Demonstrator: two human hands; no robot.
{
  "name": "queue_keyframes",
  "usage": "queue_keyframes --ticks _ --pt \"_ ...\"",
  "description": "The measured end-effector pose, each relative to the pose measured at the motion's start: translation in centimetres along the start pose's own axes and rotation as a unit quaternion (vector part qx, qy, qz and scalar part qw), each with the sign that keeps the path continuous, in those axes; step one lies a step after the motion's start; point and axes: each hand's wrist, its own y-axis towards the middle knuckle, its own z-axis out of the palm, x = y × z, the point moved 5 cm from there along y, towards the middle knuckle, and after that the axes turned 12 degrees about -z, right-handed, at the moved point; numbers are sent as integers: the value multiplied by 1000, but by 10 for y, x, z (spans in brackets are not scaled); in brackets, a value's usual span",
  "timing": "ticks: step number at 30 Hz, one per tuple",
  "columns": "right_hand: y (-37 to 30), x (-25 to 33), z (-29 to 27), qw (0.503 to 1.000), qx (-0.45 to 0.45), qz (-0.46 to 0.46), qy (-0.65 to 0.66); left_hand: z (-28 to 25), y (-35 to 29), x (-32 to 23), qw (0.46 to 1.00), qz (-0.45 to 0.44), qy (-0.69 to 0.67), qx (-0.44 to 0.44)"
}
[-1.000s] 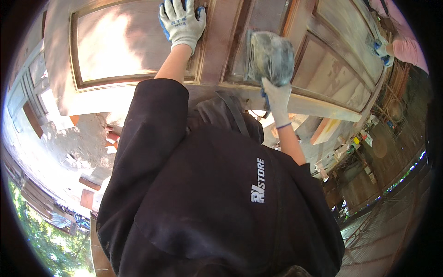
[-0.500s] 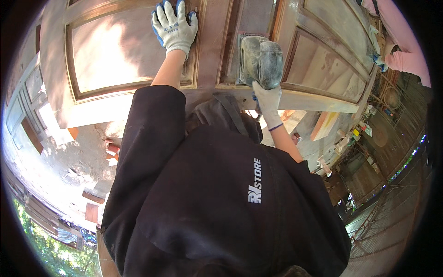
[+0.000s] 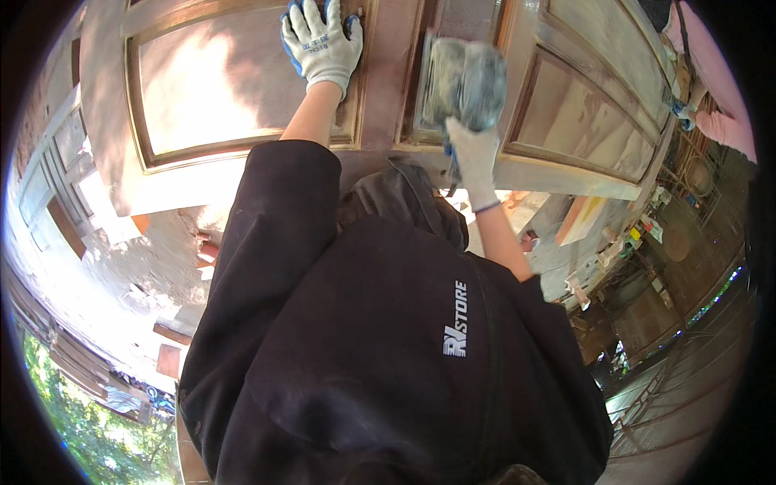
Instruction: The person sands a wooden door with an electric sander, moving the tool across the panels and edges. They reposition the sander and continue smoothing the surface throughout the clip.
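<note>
A brown wooden panelled door (image 3: 385,89) lies before me, its raised mouldings framing several panels. My left hand (image 3: 327,44), in a white work glove with blue on the palm side, rests flat on the door beside a panel moulding, fingers spread. My right hand (image 3: 472,153), gloved too, is closed on the near end of a dusty grey power sander (image 3: 467,85). The sander sits over a narrow recessed panel right of the middle, slightly blurred. Its sanding face and most of my right fingers are hidden.
At the far right, another person in pink (image 3: 723,105) has a gloved hand (image 3: 683,113) by the door's edge. Below the door, a wooden block (image 3: 580,220) shows on the right. More panelled doors (image 3: 61,182) stand at the left, and wood offcuts (image 3: 169,360) lie lower down.
The sander has moved a little away from me along the narrow panel, my right hand with it. My left hand stays flat on the door. The whole view has shifted slightly.
</note>
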Motion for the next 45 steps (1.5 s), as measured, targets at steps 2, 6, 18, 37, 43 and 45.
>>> queue_keyframes --ticks 2,6,18,37,43,45 --pt "-20 -3 3 1000 -19 5 -22 -1 0 -2 1000 -3 -8 4" --pt "16 23 11 991 -27 -127 -26 -9 -3 0 996 -7 -88 -28" --pt "41 37 13 1000 15 -8 25 -1 5 2 996 -9 -84 -34" --pt "297 118 18 989 77 -57 113 -4 8 1 994 -43 -79 60" --pt "383 145 4 989 73 -77 106 0 9 -3 992 -37 -110 58" --pt "373 138 5 988 75 -62 116 1 8 -2 991 -42 -106 63"
